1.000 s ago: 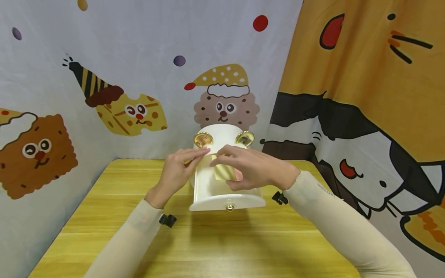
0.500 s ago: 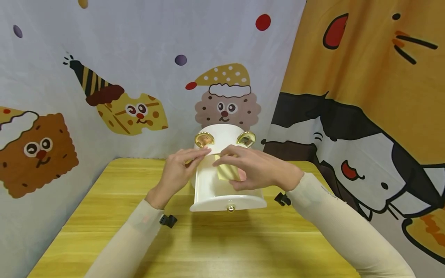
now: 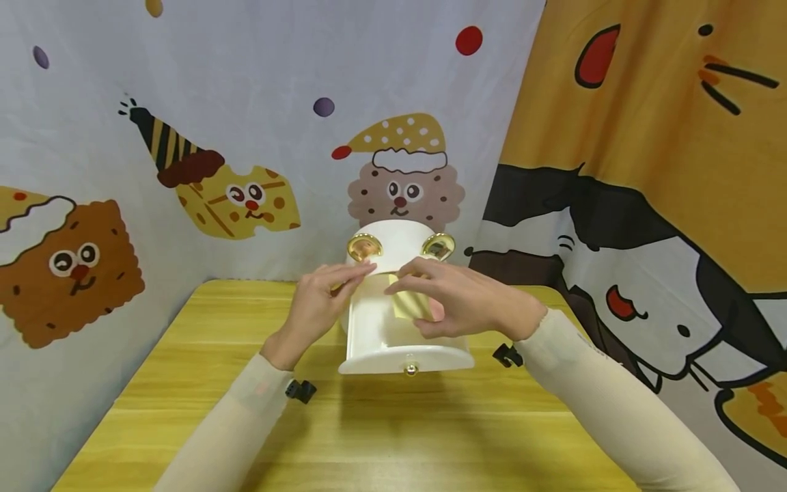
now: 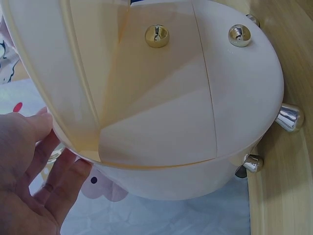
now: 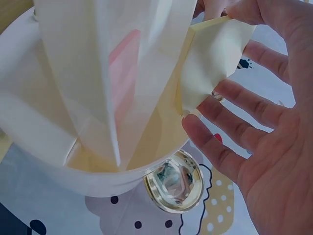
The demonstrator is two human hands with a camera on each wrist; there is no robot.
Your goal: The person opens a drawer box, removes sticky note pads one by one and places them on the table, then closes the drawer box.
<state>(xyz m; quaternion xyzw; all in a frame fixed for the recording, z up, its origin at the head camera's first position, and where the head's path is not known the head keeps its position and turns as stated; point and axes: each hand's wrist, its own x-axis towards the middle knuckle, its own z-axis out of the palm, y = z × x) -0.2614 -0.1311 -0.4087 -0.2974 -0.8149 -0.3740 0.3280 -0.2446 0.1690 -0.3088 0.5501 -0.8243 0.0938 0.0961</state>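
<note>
A white, rounded storage box (image 3: 402,236) with gold ears has one drawer (image 3: 369,321) pulled out toward me, its front carrying a gold knob (image 3: 410,370). Above this drawer, at the right, my right hand (image 3: 464,297) holds a pale yellow sticky-note pad (image 5: 215,58) between thumb and fingertips. Pink, pad-like colour (image 5: 124,73) shows at the drawer, partly hidden in the head view by that hand. My left hand (image 3: 316,301) touches the box's left rim, index finger extended along its edge. From the left wrist view, its fingertips (image 4: 80,169) meet the rim beside the drawer.
Everything stands on a yellow wood-grain table (image 3: 246,437). Two more drawer fronts with gold knobs, one a middle knob (image 4: 157,36), appear below the pulled-out drawer. Gold feet, one a cone-shaped foot (image 4: 289,117), support the box. Patterned curtains (image 3: 246,89) hang behind.
My right hand and the yellow pad have shifted slightly right over the drawer. The left hand stays on the box rim; the view itself has drifted a little.
</note>
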